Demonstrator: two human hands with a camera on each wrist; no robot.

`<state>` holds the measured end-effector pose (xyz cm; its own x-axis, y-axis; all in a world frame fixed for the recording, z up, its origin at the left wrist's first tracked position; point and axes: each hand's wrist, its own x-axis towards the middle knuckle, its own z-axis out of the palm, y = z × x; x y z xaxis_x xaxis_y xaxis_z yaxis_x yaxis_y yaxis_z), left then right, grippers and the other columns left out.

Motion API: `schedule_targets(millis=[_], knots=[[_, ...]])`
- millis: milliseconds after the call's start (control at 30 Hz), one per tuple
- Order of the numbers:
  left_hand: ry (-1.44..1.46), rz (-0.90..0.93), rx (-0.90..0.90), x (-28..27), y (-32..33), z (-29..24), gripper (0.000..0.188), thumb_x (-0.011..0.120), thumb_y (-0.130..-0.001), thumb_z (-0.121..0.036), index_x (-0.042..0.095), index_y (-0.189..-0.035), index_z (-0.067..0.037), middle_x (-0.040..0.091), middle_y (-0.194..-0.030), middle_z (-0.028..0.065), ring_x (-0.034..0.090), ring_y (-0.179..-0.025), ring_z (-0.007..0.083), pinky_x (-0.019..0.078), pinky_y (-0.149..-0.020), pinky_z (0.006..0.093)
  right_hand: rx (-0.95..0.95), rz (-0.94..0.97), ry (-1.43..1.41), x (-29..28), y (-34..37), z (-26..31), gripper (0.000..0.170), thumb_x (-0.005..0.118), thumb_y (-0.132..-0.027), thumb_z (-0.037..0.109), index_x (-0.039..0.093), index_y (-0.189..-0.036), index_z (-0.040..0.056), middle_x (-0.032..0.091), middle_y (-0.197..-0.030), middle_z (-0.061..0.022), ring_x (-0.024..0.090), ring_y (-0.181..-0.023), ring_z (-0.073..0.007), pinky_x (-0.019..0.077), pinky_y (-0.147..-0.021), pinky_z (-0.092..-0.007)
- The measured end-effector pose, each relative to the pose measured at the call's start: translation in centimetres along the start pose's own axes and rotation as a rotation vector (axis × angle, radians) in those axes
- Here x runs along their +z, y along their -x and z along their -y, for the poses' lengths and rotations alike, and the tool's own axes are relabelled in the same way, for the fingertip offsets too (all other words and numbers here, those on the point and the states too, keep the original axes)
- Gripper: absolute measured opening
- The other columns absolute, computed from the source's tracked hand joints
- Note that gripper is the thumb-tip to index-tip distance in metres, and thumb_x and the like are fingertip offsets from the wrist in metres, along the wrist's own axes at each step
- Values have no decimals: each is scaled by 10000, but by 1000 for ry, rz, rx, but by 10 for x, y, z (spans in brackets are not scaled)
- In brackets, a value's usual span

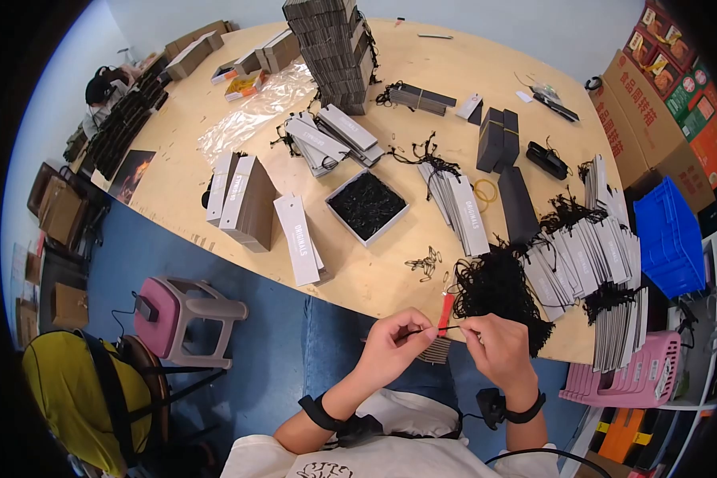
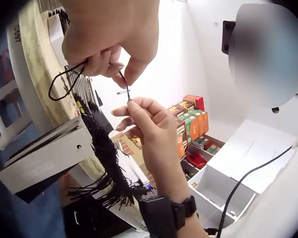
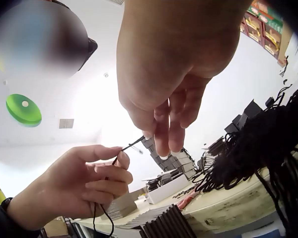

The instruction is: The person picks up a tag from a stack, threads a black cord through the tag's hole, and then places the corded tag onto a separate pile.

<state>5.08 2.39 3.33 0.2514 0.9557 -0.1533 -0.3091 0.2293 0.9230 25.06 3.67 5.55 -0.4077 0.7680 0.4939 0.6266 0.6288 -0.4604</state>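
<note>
Just over the table's front edge, my left hand (image 1: 394, 344) and right hand (image 1: 498, 342) face each other with a thin black cord (image 1: 449, 327) stretched between them. Each hand pinches it between thumb and finger. A loop of the cord (image 2: 59, 85) hangs below my left hand in the left wrist view. Between the fingertips a small thin metal pin (image 2: 122, 92) sits across the taut cord. Beneath the hands lie a red-handled tool (image 1: 447, 309) and a stack of tags (image 1: 435, 351). A heap of black cords (image 1: 498, 295) is beside my right hand.
Small loose pins (image 1: 426, 263) lie ahead on the wooden table (image 1: 406, 291). Behind them is a white box (image 1: 389, 227) of small black pieces. Strung white tags (image 1: 581, 263) spread to the right. A tall stack of tags (image 1: 331, 56) rises at the back.
</note>
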Motion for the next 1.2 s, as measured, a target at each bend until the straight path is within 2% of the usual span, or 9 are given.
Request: schedule_targets(millis=[267, 467, 533, 567, 667, 733, 833, 967, 1200], knots=[[-174, -20, 22, -4, 0, 8, 75, 634, -955, -89, 636, -921, -22, 551, -699, -72, 376, -539, -23, 271, -465, 184, 6, 5, 16, -1, -3, 4, 173, 718, -766, -34, 612, -883, 38, 636, -701, -81, 621, -573, -241, 469, -513, -334], [99, -77, -5, -3, -3, 6, 61, 648, -941, -68, 660, -921, -12, 549, -692, -77, 414, -592, -18, 302, -520, 172, -27, 23, 38, 8, 0, 2, 166, 728, -766, 25, 614, -883, 56, 602, -685, -72, 619, -586, -237, 486, -520, -334], [279, -82, -212, -8, -2, -1, 72, 679, -915, -59, 707, -954, -7, 582, -713, -61, 458, -613, 6, 342, -556, 174, -35, 36, 25, 11, 1, 5, 163, 726, -765, 26, 617, -882, 56, 611, -695, -73, 628, -599, -235, 498, -531, -333], [279, -80, -212, -5, -2, 0, 72, 679, -915, -59, 707, -954, -7, 582, -713, -61, 458, -613, 6, 342, -556, 174, -44, 49, 11, 13, 1, 6, 159, 725, -764, 27, 621, -881, 55, 621, -705, -74, 637, -613, -234, 509, -542, -331], [206, -150, -105, 2, -1, 7, 97, 704, -900, -66, 747, -970, -15, 612, -727, -42, 473, -598, 33, 366, -547, 200, -58, 88, 4, 13, 2, 8, 158, 723, -764, 32, 619, -880, 55, 633, -727, -70, 648, -632, -231, 523, -563, -327], [-303, -155, 137, -1, 2, 12, 107, 716, -891, -94, 760, -968, -34, 637, -715, -3, 528, -633, 61, 409, -570, 247, -59, 100, 5, 9, -1, 9, 155, 723, -765, 36, 619, -879, 56, 634, -731, -67, 646, -633, -230, 520, -561, -326], [-577, -183, 323, 5, 4, 5, 99, 738, -866, -107, 764, -950, -62, 619, -697, 25, 488, -574, 81, 385, -535, 257, -64, 119, 28, 2, -5, 10, 147, 720, -771, 45, 618, -876, 56, 634, -734, -63, 642, -633, -227, 516, -559, -323], [-571, -98, 294, -2, 2, 4, 89, 733, -855, -39, 757, -940, -34, 616, -743, 30, 481, -605, 59, 361, -537, 224, -82, 124, 73, -3, -9, 11, 135, 713, -781, 54, 618, -876, 53, 630, -728, -58, 634, -629, -224, 510, -553, -321], [-257, 35, 112, -6, 1, 7, 76, 685, -916, -64, 692, -949, 4, 606, -777, -28, 499, -684, 26, 382, -587, 192, -87, 121, 24, -5, -14, 14, 124, 714, -793, 59, 620, -873, 51, 630, -730, -61, 639, -634, -225, 509, -555, -324]])
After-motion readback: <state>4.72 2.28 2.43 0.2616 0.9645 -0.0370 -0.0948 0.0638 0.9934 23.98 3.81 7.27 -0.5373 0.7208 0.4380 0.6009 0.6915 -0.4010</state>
